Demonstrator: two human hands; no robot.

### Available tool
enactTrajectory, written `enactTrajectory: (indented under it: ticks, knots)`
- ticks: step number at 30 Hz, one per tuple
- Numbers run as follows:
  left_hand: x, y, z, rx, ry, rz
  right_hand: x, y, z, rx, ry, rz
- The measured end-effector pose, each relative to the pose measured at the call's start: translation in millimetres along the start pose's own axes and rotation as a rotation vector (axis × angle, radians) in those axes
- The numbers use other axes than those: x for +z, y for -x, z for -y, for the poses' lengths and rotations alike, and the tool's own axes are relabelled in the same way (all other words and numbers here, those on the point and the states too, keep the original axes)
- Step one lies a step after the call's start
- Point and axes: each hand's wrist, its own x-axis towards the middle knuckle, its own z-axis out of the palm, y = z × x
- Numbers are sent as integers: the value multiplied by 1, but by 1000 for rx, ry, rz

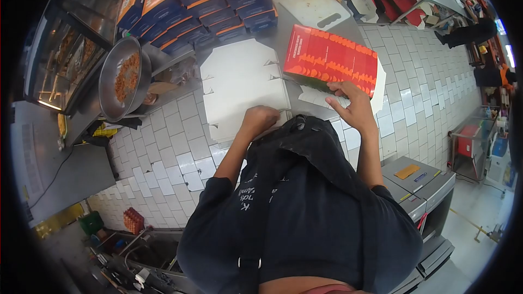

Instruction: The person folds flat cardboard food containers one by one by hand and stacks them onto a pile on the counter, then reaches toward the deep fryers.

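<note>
A stack of flat white cardboard box blanks [239,79] with slits along the sides lies on the metal counter in front of me. My left hand [261,121] rests at its near right edge, fingers curled and closed; what they grip, if anything, is hidden. To the right is a red and orange printed cardboard box [332,60], set at a slant, with white cardboard showing under its near side. My right hand [351,103] is at the near edge of that box, thumb and fingers apart, the fingertips seeming to touch it.
Orange and blue boxes [199,2] are piled at the back left. Behind the red box lies a stained white cutting board [313,2]. A metal bowl of browned food pieces [128,79] stands left, near a lit glass display case [60,60]. Grey equipment [417,182] is at right.
</note>
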Motion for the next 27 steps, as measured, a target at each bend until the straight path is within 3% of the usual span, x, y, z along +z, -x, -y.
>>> enactTrajectory:
  ticks: [4, 6, 13, 15, 20, 24, 27]
  knots:
    - [-1, 5, -21, -133, 44, -41, 1, 1, 2, -18, -4, 6]
    - [-7, 6, -31, 10, 23, -244, 3, 1, 3, -27, -16, -2]
    - [-2, 10, -31, 37, 28, -195, 3, 5, 3, -25, 34, 34]
    - [0, 12, -32, -35, 148, -225, 3, 6, 0, -40, 41, 16]
    - [13, 17, -19, 4, 109, -304, 1, 7, -9, -5, 19, 28]
    - [47, 12, 23, 25, 357, -329, 7, 4, -15, -108, 50, -5]
    - [21, 8, 7, 20, 307, -299, 6, -2, -2, -136, 23, -20]
